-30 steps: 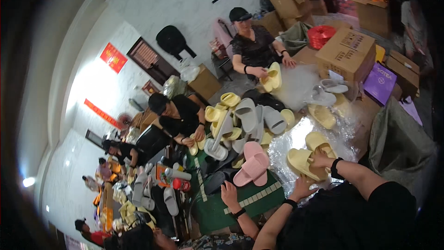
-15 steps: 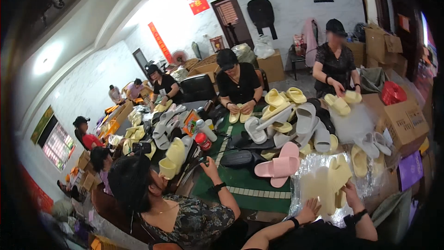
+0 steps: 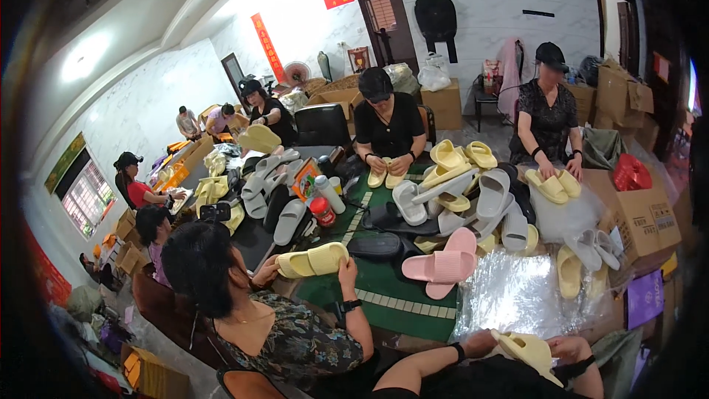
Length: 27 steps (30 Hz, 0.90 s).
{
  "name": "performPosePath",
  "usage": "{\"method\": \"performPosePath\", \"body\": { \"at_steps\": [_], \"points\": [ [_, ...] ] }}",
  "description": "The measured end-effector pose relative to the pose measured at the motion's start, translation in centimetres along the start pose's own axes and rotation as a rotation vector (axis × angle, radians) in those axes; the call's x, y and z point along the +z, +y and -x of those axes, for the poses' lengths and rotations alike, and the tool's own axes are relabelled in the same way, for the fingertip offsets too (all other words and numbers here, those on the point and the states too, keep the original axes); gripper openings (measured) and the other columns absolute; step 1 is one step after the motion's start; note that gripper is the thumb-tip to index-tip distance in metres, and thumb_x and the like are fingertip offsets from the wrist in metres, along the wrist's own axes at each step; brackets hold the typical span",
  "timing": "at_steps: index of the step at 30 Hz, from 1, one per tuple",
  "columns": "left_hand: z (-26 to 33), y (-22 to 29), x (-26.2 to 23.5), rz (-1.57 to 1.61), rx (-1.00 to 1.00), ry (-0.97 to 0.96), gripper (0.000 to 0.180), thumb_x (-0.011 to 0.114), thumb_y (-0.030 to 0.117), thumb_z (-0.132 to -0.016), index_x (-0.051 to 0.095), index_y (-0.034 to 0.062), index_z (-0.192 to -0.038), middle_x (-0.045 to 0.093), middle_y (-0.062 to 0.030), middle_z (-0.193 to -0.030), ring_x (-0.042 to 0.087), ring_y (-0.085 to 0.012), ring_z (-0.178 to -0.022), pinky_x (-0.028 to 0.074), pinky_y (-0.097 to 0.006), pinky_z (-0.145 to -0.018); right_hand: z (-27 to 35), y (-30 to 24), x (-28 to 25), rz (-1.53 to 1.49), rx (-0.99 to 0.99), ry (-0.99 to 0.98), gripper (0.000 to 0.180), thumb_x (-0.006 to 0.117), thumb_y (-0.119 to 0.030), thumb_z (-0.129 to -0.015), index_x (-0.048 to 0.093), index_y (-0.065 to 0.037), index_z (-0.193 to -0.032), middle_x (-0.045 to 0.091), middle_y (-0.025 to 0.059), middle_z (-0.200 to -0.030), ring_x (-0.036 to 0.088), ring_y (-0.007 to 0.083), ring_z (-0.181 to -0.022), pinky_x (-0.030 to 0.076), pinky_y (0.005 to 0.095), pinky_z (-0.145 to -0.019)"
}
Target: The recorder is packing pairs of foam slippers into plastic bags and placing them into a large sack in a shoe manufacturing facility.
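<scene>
My left hand (image 3: 478, 342) and my right hand (image 3: 570, 347) sit at the lower edge, both gripping a pale yellow slipper (image 3: 528, 350) between them. A dark band circles each wrist. Just beyond the slipper lies a crinkled clear plastic bag (image 3: 517, 292) on the table. A pink pair of slippers (image 3: 443, 266) rests on the green mat (image 3: 391, 281) a little farther left.
A person on my left holds a yellow slipper pair (image 3: 314, 260). Two people across the table handle yellow slippers (image 3: 550, 186). Grey and yellow slippers (image 3: 473, 192) pile mid-table. A cardboard box (image 3: 639, 210) stands at the right, bottles (image 3: 325, 203) at the left.
The view has swung and levelled, bringing more of the room and the people on the left into sight. My hands stay on the yellow slipper, now lower in the picture.
</scene>
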<state>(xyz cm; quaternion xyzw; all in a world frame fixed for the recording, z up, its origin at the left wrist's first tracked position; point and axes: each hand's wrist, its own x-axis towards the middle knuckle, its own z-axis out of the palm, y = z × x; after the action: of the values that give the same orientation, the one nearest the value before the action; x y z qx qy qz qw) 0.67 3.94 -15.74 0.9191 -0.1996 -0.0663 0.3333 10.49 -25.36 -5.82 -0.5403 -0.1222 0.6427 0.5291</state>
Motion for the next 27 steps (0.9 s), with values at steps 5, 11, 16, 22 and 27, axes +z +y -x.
{"method": "performPosePath", "body": {
  "at_steps": [5,11,16,22,27],
  "points": [
    [-0.9,-1.7,-1.1,-0.020,0.126,-0.018,0.010,0.044,0.010,-0.079,0.052,0.0036,-0.079,0.054,-0.0174,-0.084,0.053,-0.0330,-0.085,0.042,-0.042,-0.073,0.8,3.6,-1.1,-0.209,0.135,-0.005,0.037,0.057,-0.003,-0.079,0.050,0.007,-0.114,0.058,0.0095,-0.108,0.055,0.0178,-0.099,0.042,0.0294,-0.086],
    [-3.4,-0.4,-3.9,0.327,-0.023,0.179,0.020,0.048,0.011,-0.080,0.058,0.0039,-0.095,0.058,-0.0146,-0.091,0.053,-0.0345,-0.085,0.043,-0.041,-0.074,1.8,-1.4,5.4,0.125,0.094,0.335,0.029,0.053,0.001,-0.080,0.057,0.003,-0.109,0.058,0.0046,-0.105,0.053,0.0134,-0.096,0.042,0.0269,-0.085],
    [-4.6,3.2,-5.3,0.043,-0.036,0.163,0.020,0.045,0.017,-0.085,0.056,0.0031,-0.094,0.059,-0.0183,-0.085,0.057,-0.0339,-0.080,0.047,-0.041,-0.068,1.4,-1.3,7.2,0.477,-0.090,0.532,0.041,0.051,0.000,-0.076,0.051,-0.002,-0.117,0.056,0.0044,-0.109,0.051,0.0141,-0.098,0.040,0.0276,-0.086],
    [-4.2,6.8,-7.0,-0.004,-0.158,0.349,0.024,0.050,0.010,-0.075,0.056,0.0002,-0.096,0.059,-0.0158,-0.089,0.059,-0.0328,-0.078,0.048,-0.041,-0.069,0.9,-0.3,7.8,0.367,-0.275,0.747,0.035,0.051,-0.002,-0.079,0.054,-0.002,-0.114,0.057,0.0053,-0.110,0.052,0.0143,-0.101,0.039,0.0273,-0.088],
    [-4.3,7.1,-7.6,0.138,-0.166,0.364,0.034,0.049,0.008,-0.077,0.053,-0.0025,-0.109,0.058,-0.0209,-0.087,0.058,-0.0323,-0.078,0.048,-0.040,-0.070,0.7,-1.6,10.5,0.557,-0.398,0.893,0.024,0.051,-0.004,-0.082,0.058,0.000,-0.104,0.054,0.0090,-0.117,0.050,0.0193,-0.107,0.036,0.0272,-0.091]
  ]
}}
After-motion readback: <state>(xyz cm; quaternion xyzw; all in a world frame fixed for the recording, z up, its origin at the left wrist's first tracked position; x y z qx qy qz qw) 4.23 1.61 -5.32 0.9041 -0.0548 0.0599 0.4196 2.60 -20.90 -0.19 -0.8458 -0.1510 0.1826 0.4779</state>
